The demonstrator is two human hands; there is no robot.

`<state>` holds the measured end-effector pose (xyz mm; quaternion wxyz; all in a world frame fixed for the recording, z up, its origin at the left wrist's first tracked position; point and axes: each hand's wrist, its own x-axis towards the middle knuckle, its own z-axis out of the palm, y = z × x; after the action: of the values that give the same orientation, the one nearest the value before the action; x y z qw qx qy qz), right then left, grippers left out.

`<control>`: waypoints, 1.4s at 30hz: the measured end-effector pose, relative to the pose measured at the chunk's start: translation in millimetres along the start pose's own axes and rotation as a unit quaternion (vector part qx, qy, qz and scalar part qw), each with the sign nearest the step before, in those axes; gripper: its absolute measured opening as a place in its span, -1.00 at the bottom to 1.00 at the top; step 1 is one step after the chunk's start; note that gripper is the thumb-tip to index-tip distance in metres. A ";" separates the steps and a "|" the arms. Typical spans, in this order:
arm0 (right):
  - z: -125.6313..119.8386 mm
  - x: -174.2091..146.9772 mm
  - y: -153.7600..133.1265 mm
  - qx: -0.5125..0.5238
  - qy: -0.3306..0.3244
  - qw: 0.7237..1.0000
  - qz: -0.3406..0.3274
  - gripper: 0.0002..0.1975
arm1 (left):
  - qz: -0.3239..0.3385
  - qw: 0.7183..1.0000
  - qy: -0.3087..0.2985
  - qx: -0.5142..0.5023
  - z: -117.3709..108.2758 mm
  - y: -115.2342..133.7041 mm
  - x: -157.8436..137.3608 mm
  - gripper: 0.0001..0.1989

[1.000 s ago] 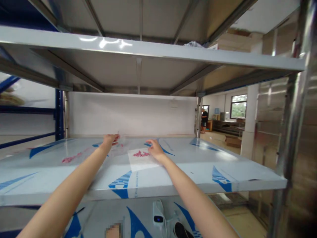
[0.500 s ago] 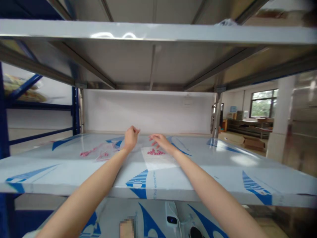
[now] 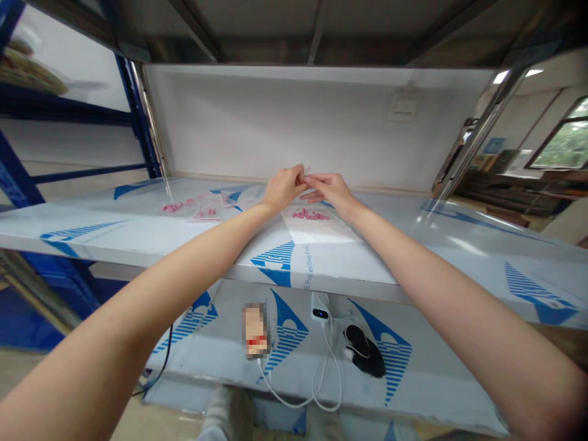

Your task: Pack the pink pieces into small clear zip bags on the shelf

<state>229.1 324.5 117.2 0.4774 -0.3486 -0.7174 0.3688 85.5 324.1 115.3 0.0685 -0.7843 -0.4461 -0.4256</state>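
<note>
My left hand [image 3: 285, 187] is closed in a pinch above the shelf. My right hand [image 3: 331, 188] meets it there, thumb and index finger pressed together at the left fingertips and the lower fingers stretched out. A small pale tip shows over the left fingers, but what the hands hold is too small to make out. Below them a heap of small pink pieces [image 3: 310, 214] lies on a white sheet [image 3: 316, 230]. To the left, more pink pieces [image 3: 173, 207] lie beside a clear plastic bag [image 3: 206, 215] with a few pink pieces in it.
The shelf [image 3: 248, 269] is covered in blue-printed protective film. On the lower shelf lie a blurred-out phone [image 3: 255, 331], a white device with a small display [image 3: 320, 307], a white cable [image 3: 289, 404] and a black object [image 3: 365, 350]. An upper shelf [image 3: 275, 37] hangs overhead.
My hands were apart and have come together at the fingertips. The right hand has left its place over the pink heap. The view has tilted down, showing more of the lower shelf.
</note>
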 end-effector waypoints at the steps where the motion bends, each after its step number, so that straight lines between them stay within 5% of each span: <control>1: -0.5 0.1 0.6 -0.007 0.006 1.000 0.006 -0.75 | -0.002 1.000 -0.001 0.002 -0.1 0.2 -0.4 -0.88; 13: -8.4 -0.1 0.5 -0.042 0.010 0.999 -0.003 -0.84 | 0.010 0.984 -0.054 -0.170 4.0 -13.4 5.6 -0.85; 27: -9.8 4.5 0.2 -0.140 0.022 0.987 -0.073 -0.81 | -0.004 1.000 0.021 -0.013 -3.3 10.4 -0.8 -0.80; 42: -12.4 1.7 0.5 -0.157 0.007 0.978 -0.136 -0.77 | 0.039 0.997 0.044 -0.055 0.3 8.8 0.4 -0.82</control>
<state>240.4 328.7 120.9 0.4670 -0.3209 -0.8039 0.1807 92.5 319.3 117.8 0.0619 -0.7841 -0.3875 -0.4809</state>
